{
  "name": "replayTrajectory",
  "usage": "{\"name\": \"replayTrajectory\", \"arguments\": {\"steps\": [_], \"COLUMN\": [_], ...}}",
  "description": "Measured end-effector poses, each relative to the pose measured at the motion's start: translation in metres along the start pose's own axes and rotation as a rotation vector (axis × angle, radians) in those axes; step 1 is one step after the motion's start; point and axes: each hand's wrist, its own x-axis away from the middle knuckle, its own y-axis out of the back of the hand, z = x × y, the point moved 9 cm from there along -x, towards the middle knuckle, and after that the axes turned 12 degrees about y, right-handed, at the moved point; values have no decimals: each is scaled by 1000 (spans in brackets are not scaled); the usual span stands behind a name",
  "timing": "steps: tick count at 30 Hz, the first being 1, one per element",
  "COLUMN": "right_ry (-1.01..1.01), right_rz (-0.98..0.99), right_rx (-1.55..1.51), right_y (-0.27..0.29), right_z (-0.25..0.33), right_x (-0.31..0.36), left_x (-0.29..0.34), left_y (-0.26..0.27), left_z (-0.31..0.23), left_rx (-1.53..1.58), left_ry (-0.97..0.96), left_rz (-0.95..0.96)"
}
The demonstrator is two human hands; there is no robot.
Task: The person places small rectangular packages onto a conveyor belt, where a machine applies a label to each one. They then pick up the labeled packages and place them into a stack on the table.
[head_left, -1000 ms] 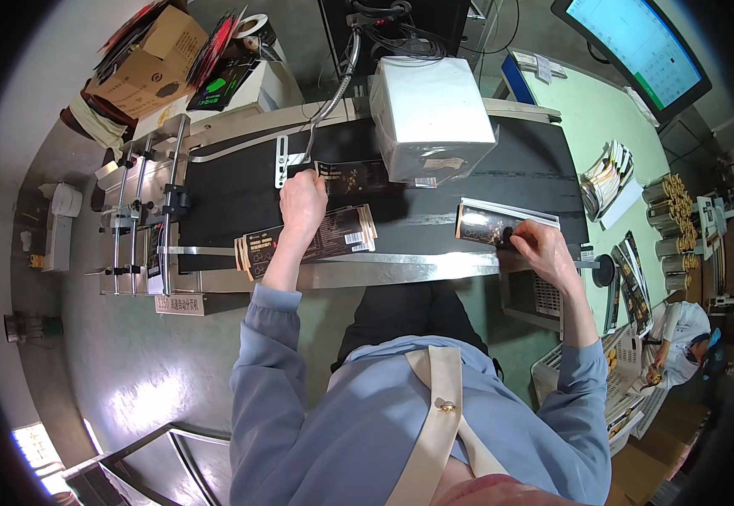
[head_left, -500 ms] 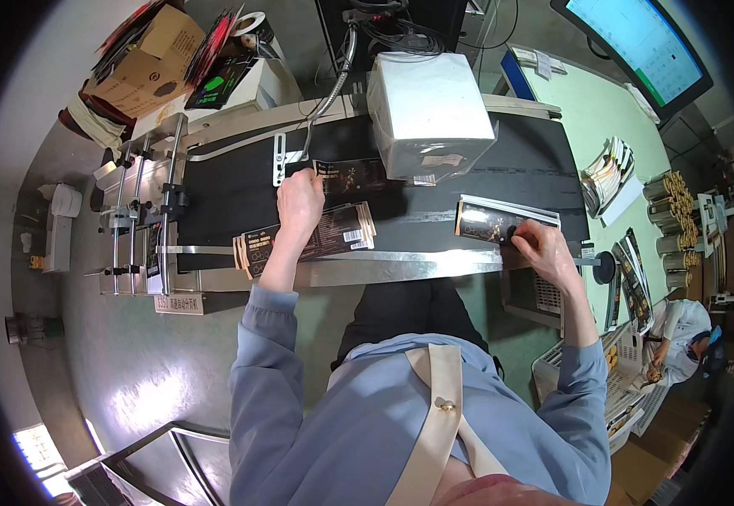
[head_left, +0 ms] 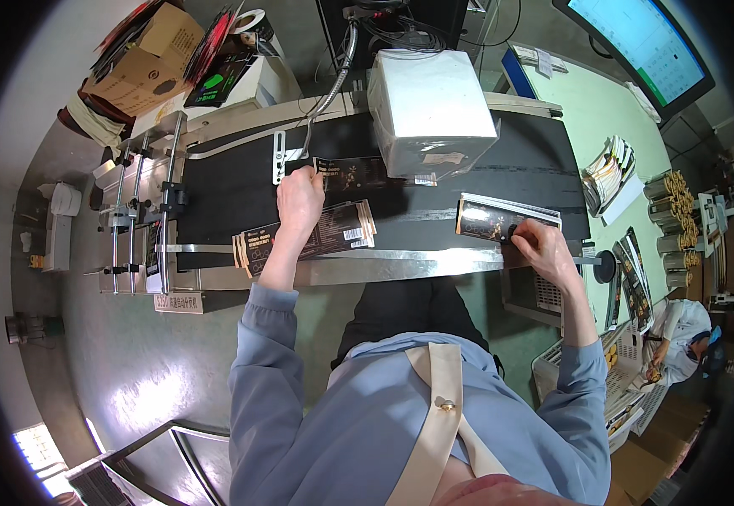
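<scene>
My left hand (head_left: 301, 202) is closed at the left end of a flat black printed packet (head_left: 354, 174) lying on the black conveyor belt (head_left: 434, 201). That packet's right end runs under the front of a white box-shaped unit (head_left: 436, 110). Below my left wrist, a fanned stack of similar packets (head_left: 333, 233) lies by the belt's near edge, partly covered by my forearm. Further right, my right hand (head_left: 545, 250) pinches the near right part of another stack of black packets (head_left: 483, 223) with pale edges. Its fingertips press against the top packet.
A metal rail (head_left: 400, 265) edges the belt nearest me. Metal rods with clamps (head_left: 164, 198) stand at its left end, and a slotted white bracket (head_left: 279, 158) sits beyond my left hand. On the right, a pale green table (head_left: 552, 105) bears more packets; another person (head_left: 683, 333) is beyond.
</scene>
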Motion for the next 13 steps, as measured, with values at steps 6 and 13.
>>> {"name": "replayTrajectory", "arguments": {"steps": [6,13], "right_ry": [-77,-22], "right_rz": [39,18], "right_rx": [20,43], "right_y": [2,10], "right_z": [-1,0], "right_x": [-1,-4], "left_x": [1,-2], "left_y": [2,-2], "left_z": [-1,3], "left_rx": [2,1], "left_ry": [12,11], "left_rz": [1,-1]}}
